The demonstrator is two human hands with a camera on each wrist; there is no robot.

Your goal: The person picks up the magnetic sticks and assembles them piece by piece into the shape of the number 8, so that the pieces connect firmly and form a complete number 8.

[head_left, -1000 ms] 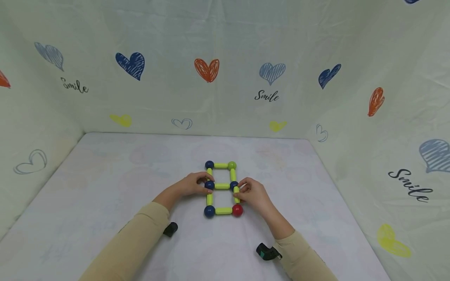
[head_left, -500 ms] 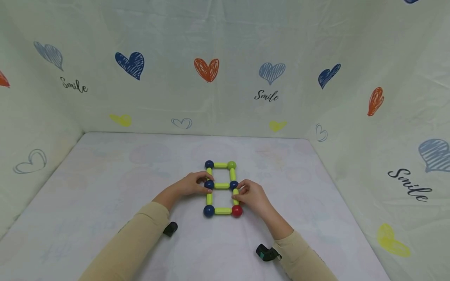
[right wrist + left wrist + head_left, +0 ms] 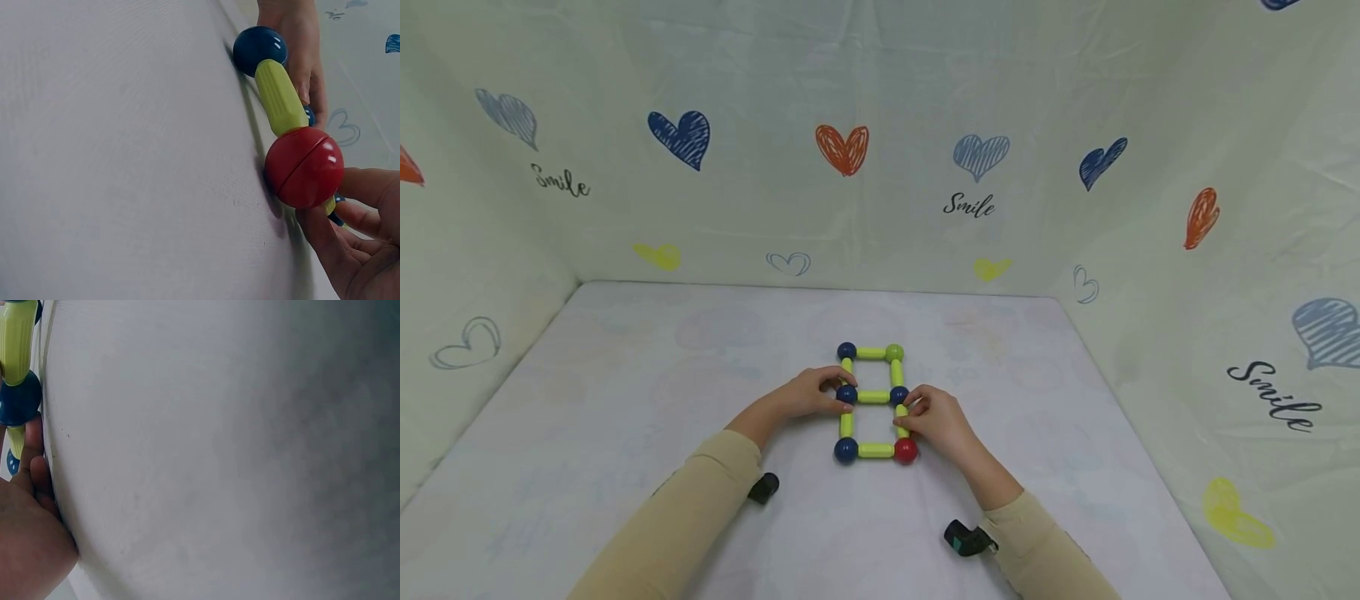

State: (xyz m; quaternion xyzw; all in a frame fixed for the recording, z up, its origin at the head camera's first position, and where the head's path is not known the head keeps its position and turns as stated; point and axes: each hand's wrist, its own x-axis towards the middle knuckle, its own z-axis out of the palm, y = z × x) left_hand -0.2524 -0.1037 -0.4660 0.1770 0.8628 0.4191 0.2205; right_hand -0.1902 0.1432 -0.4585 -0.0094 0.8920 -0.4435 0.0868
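A flat two-square frame of yellow-green rods [image 3: 876, 451] and coloured balls lies on the table. Its corners are dark blue balls [image 3: 846, 451], a green ball [image 3: 895, 353] and a red ball [image 3: 906, 451]. My left hand [image 3: 808, 393] grips the middle-left blue ball [image 3: 847, 395] between thumb and fingers. With thumb and fingertips my right hand [image 3: 938, 419] pinches the right-side rod [image 3: 902, 425], between the middle-right blue ball [image 3: 899, 396] and the red ball. In the right wrist view the red ball [image 3: 304, 167] hides most of that rod.
A white-clothed table [image 3: 625, 400] surrounds the frame. Behind it hangs a pale cloth [image 3: 910, 67] printed with hearts and words. Black wrist devices show below the left sleeve [image 3: 692, 500] and beside the right sleeve [image 3: 1037, 542].
The right-side rod has swung into line between the middle-right blue ball and the red ball, the right hand shifting slightly with it. The left hand has stayed at its ball.
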